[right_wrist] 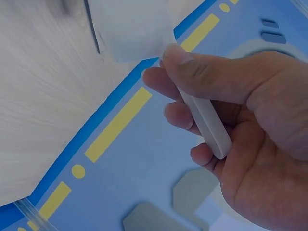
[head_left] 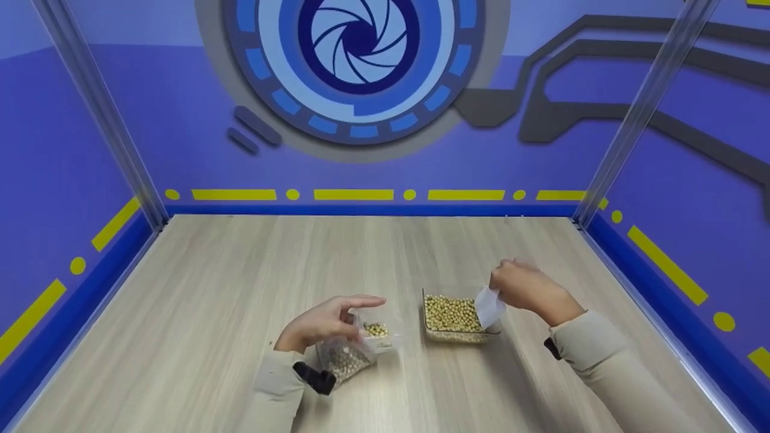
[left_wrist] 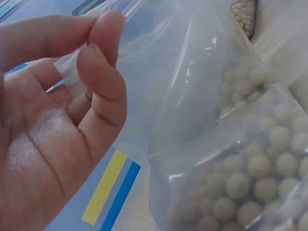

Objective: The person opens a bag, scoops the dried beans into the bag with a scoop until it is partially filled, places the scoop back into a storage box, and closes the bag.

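So I'm standing here watching, and the main thing is this clear container (head_left: pixel 463 339) on the wood-look worktop (head_left: pixel 289 258), with a big pile of round, pale yellow-green beans (head_left: pixel 451 310) inside. Just left of the container, and nearer the person, there's a clear plastic bag (head_left: pixel 364 350) with more of the same sort of beans (left_wrist: pixel 240 185) bunched up in its lower part, plus a small cluster showing near its mouth. The left hand (head_left: pixel 328 319) has the edge of that bag pinched, thumb against fingertip, with the index finger stretched out toward the container. Over at the right end of the container, the right hand (head_left: pixel 526 285) has its fingers wrapped round the handle of a white scoop (head_left: pixel 490 308). The scoop's flat part tilts down at that end of the container; honestly can't tell if it's dug into the beans or only held above them. Both light sleeves (head_left: pixel 601 349) come in from the near side of the container, each with something black at the cuff. Well behind the container is a blue-purple wall (head_left: pixel 180 138) with a huge round emblem (head_left: pixel 359 36) on it and yellow dashes along the bottom.
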Available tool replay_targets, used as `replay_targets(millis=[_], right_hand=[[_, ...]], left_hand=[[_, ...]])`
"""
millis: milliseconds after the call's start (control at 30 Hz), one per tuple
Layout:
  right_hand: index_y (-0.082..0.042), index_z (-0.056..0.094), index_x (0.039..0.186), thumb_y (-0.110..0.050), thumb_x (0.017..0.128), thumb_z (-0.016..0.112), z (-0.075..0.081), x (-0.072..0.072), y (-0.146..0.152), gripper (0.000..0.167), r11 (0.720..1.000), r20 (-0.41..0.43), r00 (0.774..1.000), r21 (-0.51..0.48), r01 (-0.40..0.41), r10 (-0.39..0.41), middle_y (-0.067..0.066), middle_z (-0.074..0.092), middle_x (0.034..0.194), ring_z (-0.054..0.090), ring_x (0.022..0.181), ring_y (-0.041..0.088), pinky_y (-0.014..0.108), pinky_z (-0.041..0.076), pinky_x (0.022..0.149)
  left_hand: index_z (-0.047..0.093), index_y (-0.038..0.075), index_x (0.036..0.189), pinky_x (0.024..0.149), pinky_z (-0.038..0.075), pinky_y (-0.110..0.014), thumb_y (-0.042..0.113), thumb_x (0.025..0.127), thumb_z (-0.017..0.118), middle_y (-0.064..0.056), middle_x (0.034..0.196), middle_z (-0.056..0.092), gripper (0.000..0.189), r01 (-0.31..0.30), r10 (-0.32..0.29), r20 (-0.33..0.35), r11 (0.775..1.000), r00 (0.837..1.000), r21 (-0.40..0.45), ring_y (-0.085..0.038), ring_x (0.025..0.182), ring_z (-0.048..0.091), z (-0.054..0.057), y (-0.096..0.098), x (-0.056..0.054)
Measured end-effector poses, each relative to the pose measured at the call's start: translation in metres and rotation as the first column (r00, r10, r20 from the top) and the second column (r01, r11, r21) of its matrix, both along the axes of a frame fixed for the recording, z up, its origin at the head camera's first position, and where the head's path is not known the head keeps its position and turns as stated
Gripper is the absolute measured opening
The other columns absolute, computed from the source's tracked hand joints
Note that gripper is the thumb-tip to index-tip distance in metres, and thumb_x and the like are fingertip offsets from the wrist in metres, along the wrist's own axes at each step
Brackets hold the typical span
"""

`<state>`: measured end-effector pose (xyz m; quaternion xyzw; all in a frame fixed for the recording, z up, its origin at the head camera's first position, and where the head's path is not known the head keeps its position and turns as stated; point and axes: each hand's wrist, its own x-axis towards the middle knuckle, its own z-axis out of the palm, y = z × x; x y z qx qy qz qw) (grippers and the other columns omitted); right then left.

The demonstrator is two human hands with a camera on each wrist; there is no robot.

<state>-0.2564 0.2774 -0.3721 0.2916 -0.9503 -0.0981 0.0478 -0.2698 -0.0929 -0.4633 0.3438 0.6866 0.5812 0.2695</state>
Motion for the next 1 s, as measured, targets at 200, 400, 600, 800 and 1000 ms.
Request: replay_targets(millis=[200,400,600,800,1000], right_hand=[[-0.003,0.075,0.077,0.004,0.072,0.074,-0.007,0.000,-0.002,0.009,0.999,0.013,1.000,-0.022,-0.026,0.026,0.008,0.067,0.071,0.057,0.063,0.021,0.033,0.047,0.057],[-0.001,0.077,0.086,0.002,0.073,0.075,-0.010,-0.001,0.001,0.013,0.998,0.060,0.998,-0.065,0.005,-0.001,0.010,0.070,0.080,0.061,0.073,0.025,0.037,0.051,0.066],[0.000,0.077,0.092,0.002,0.074,0.075,-0.015,-0.002,0.004,0.017,0.992,0.133,0.991,-0.124,0.033,-0.016,0.012,0.071,0.086,0.062,0.078,0.026,0.039,0.054,0.071],[0.002,0.076,0.095,0.004,0.074,0.075,-0.019,-0.004,0.008,0.021,0.982,0.186,0.982,-0.179,0.060,-0.026,0.014,0.072,0.090,0.064,0.081,0.027,0.039,0.056,0.072],[0.003,0.076,0.097,0.004,0.074,0.075,-0.024,-0.008,0.013,0.023,0.973,0.249,0.968,-0.216,0.083,-0.027,0.016,0.073,0.093,0.067,0.084,0.028,0.039,0.057,0.072]], left_hand=[[0.040,0.007,0.147,0.062,0.050,-0.021,-0.013,0.083,0.053,-0.018,0.153,0.033,0.068,0.010,-0.010,0.007,1.000,1.000,0.005,-0.003,0.055,0.048,0.000,0.000,0.000],[0.038,0.004,0.147,0.063,0.051,-0.021,-0.015,0.084,0.051,-0.021,0.154,0.030,0.068,0.015,-0.015,0.022,1.000,1.000,0.018,-0.002,0.057,0.052,0.000,0.000,-0.001],[0.037,0.003,0.147,0.064,0.051,-0.021,-0.014,0.084,0.053,-0.022,0.154,0.029,0.067,0.012,-0.013,0.021,1.000,1.000,0.019,-0.003,0.057,0.052,-0.001,0.000,0.000],[0.037,0.003,0.147,0.064,0.051,-0.021,-0.013,0.084,0.054,-0.017,0.154,0.032,0.067,0.005,-0.005,0.007,1.000,1.000,0.004,-0.003,0.055,0.050,-0.001,0.000,-0.001],[0.036,0.001,0.147,0.064,0.051,-0.021,-0.013,0.084,0.054,-0.021,0.154,0.030,0.067,0.007,-0.007,0.018,1.000,1.000,0.013,-0.003,0.056,0.051,0.000,0.000,-0.001]])
